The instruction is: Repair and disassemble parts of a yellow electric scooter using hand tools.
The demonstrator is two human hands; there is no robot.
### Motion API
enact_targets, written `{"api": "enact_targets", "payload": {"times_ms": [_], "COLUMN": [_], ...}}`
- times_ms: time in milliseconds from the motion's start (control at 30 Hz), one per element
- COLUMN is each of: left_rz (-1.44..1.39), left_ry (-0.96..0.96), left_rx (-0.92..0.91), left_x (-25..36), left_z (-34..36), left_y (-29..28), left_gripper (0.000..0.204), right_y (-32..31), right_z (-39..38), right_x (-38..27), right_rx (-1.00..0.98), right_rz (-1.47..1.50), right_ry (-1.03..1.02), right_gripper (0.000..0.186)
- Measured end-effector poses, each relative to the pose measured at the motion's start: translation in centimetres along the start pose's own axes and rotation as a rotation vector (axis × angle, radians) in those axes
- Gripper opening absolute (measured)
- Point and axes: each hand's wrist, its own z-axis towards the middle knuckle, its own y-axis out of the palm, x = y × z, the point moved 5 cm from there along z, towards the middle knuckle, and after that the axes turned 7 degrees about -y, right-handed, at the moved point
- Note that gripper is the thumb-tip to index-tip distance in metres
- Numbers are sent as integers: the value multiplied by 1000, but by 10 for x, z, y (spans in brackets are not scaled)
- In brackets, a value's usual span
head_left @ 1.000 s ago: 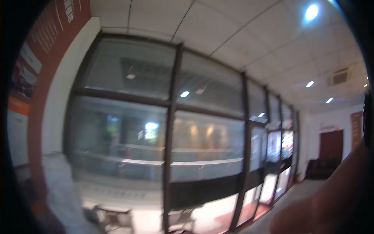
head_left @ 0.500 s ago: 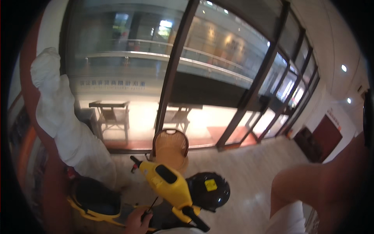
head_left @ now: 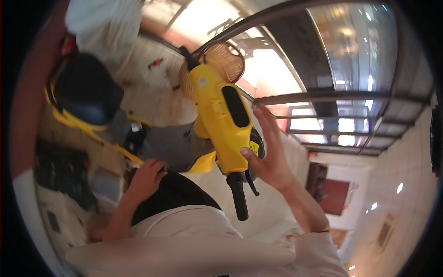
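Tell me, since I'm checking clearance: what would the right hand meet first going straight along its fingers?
Probably nothing near: the right hand points past the yellow scooter's front panel toward the glass wall; depth is unclear.

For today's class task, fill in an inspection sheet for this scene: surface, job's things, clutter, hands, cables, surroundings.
Surface: pale tiled floor.
Job's things: yellow scooter with black seat and woven basket.
Clutter: white covered bundle behind the seat.
Hands: left hand on the left grip; right hand open against the scooter's front panel, near the right handlebar grip.
Cables: nothing seen.
Surroundings: glass wall with dark frames.
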Motion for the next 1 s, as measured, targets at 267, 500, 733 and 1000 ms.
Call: {"api": "enact_targets", "payload": {"times_ms": [267, 500, 733, 1000], "left_rz": [-124, -236, -322, -355], "left_ry": [49, 48, 65, 70], "left_rx": [7, 89, 129, 134], "left_x": [-19, -5, 2, -6], "left_z": [-5, 8, 10, 11], "left_y": [50, 81, 96, 102], "left_gripper": [22, 22, 29, 31], "right_y": [90, 98, 97, 102], "right_z": [-16, -32, -27, -23], "right_x": [29, 52, 44, 40], "right_rx": [-179, -23, 75, 123], "right_rz": [-137, 365, 502, 483], "right_ry": [200, 690, 771, 677], "right_gripper": [84, 75, 80, 83]}}
